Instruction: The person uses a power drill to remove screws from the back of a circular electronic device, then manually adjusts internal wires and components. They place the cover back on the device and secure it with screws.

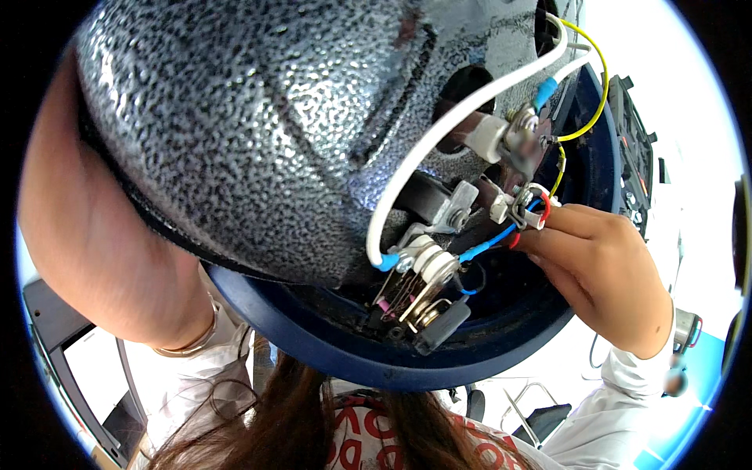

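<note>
A large metal pot [258,133] with a speckled grey-black finish is tilted over a dark blue round plastic shell [392,368]. My left hand [102,211] lies along the pot's left side and holds it; its fingers are hidden behind the metal. My right hand [595,251] pinches a thin wire with a white sleeve [535,218] and red insulation, beside a metal terminal. A blue-sleeved wire [489,243] runs left from there to a thermostat [431,262] with white ceramic rings. A thick white wire [462,102] arches over the pot, and a yellow wire [605,74] loops at the upper right.
An open black tool case [633,133] lies beyond the blue shell at the right. A small cylindrical object [687,329] stands near my right wrist. Below right is a chair [540,423]; dark furniture [59,313] is at the left. Long hair hangs below the shell's near rim.
</note>
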`<state>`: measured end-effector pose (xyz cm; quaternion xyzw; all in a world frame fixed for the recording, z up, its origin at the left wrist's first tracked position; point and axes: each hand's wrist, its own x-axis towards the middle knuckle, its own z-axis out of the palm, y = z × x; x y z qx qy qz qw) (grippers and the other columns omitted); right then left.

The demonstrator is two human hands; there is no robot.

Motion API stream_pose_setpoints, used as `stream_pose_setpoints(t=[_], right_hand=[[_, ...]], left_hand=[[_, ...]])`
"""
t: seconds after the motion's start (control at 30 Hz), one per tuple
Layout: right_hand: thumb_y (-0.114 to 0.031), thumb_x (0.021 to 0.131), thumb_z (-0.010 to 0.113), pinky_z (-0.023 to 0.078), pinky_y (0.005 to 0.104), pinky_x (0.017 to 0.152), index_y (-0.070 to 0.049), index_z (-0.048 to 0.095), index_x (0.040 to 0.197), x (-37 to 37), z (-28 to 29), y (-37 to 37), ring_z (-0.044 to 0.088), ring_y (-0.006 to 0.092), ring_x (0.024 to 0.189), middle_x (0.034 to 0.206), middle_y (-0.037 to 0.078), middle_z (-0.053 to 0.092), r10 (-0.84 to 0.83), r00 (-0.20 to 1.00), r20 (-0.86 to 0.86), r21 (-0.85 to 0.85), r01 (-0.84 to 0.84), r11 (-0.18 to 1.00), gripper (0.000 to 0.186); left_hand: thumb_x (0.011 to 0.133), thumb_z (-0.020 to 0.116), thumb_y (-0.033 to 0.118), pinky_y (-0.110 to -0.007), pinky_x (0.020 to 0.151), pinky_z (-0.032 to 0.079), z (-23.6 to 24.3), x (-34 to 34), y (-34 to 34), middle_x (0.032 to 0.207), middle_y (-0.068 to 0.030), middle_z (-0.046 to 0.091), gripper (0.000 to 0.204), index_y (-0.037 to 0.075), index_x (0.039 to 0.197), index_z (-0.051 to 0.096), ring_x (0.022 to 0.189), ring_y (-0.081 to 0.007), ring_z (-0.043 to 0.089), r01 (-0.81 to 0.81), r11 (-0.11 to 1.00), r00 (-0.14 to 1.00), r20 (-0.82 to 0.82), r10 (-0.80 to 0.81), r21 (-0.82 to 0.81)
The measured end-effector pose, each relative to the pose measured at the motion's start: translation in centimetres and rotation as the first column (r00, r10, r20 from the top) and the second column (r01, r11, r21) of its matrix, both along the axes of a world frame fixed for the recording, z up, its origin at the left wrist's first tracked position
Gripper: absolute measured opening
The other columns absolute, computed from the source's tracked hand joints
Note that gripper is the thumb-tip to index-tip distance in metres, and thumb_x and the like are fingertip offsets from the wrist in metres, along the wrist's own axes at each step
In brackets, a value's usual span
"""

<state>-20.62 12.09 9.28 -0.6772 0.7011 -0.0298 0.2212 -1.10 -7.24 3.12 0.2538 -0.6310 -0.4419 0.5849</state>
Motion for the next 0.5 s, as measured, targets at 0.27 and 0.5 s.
stream_pose_setpoints(t=[0.27, 0.5], right_hand=[[-0.014, 0.066, 0.070, 0.044, 0.0381, 0.051, -0.007, 0.063, 0.074, 1.3, -0.7, -1.0, 0.059, 0.0280, 0.059, 0.064, 0.009, 0.057, 0.139, 0.892, -0.431, 0.061, -0.124, 0.990, 0.013], [-0.012, 0.068, 0.065, 0.044, 0.0358, 0.050, -0.012, 0.065, 0.067, 1.4, -0.9, -1.2, 0.060, 0.0259, 0.056, 0.062, 0.008, 0.058, 0.185, 0.861, -0.473, 0.095, -0.159, 0.983, 0.001]], left_hand=[[0.090, 0.058, 0.018, -0.027, 0.079, 0.048, 0.1, -0.4, 0.1, 0.103, -0.0141, 0.063, 0.036, -0.005, 0.118, 0.054, 0.089, -0.0193, 0.062, 0.034, 0.999, 0.999, -0.029, -0.034, 0.009], [0.089, 0.060, 0.017, -0.028, 0.079, 0.049, 0.6, -0.7, -0.2, 0.104, -0.0151, 0.063, 0.038, -0.005, 0.119, 0.054, 0.090, -0.0204, 0.063, 0.050, 0.999, 0.996, -0.075, -0.048, 0.021]])
